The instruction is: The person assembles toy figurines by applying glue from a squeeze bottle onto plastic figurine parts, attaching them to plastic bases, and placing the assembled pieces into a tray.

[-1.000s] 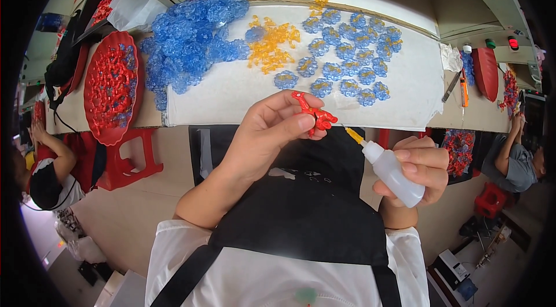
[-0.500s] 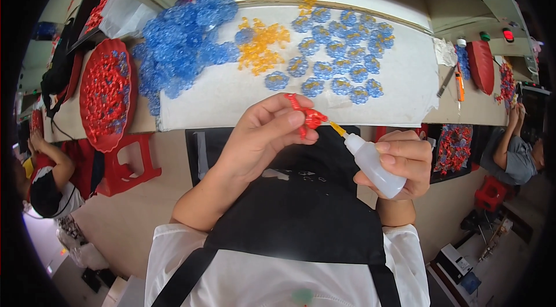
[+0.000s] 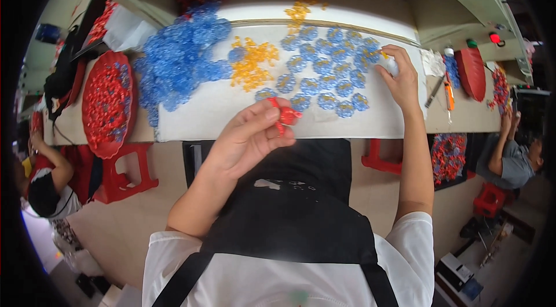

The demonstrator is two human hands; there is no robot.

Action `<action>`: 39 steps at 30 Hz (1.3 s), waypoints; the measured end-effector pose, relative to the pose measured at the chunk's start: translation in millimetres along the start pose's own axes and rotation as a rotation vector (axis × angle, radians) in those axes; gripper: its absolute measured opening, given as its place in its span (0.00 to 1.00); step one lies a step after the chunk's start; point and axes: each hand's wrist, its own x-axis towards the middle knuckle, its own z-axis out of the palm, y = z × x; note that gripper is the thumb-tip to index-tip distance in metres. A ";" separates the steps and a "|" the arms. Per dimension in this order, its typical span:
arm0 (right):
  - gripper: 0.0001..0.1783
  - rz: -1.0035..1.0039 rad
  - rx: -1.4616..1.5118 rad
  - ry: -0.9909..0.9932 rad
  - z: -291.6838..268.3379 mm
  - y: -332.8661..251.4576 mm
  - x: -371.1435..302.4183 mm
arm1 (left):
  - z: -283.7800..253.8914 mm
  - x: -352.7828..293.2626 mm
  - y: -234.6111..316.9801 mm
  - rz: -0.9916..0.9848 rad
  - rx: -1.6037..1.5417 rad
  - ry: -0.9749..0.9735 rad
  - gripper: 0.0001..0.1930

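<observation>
My left hand (image 3: 252, 136) pinches a small red plastic flower piece (image 3: 284, 117) just in front of the white table's (image 3: 220, 107) near edge. Far to the right, my right hand (image 3: 401, 75) reaches over the table and grips a small white squeeze bottle (image 3: 391, 65), its yellow tip touching the blue flower pieces (image 3: 330, 78) laid out in rows. A heap of loose blue flowers (image 3: 176, 64) and a patch of yellow centres (image 3: 252, 64) lie to the left of the rows.
A round red tray (image 3: 107, 104) of red pieces sits at the table's left end above a red stool (image 3: 124, 174). At the right end lie a red dish (image 3: 472, 72) and tools (image 3: 449, 90). Other people sit at far left (image 3: 43, 185) and far right (image 3: 512, 156).
My right hand has carried the squeeze bottle from beside the red piece up onto the table, to the rows of blue flowers. My left hand still holds the red piece, slightly lower.
</observation>
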 end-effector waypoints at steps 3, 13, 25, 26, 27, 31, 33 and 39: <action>0.17 0.026 -0.146 -0.042 11.0 -2.1 3.9 | -0.8 1.0 -4.0 -0.019 0.014 0.018 0.13; 0.13 0.146 -0.057 0.012 10.6 1.5 -8.3 | -2.3 1.0 -3.6 -0.017 0.101 -0.043 0.11; 0.13 0.067 0.917 -0.083 -7.9 -94.0 -47.5 | 4.4 -3.6 -1.5 -0.045 0.151 -0.019 0.11; 0.14 0.058 0.953 -0.111 -7.3 -98.4 -50.5 | 4.4 -3.7 -1.9 -0.046 0.149 -0.022 0.11; 0.15 0.048 0.989 -0.141 -6.9 -102.3 -52.9 | 4.1 -3.8 -2.5 -0.057 0.136 -0.024 0.11; 0.13 -0.172 0.974 -0.269 -9.5 -115.8 -41.3 | 6.1 -5.9 -4.2 -0.056 0.151 -0.029 0.11; 0.11 -0.126 0.999 -0.249 -6.0 -123.6 -40.8 | 9.7 -7.8 -5.2 -0.048 0.179 -0.038 0.11; 0.10 -0.166 0.895 -0.253 -0.8 -126.3 -47.8 | 22.3 -12.6 -5.6 -0.062 0.261 -0.052 0.11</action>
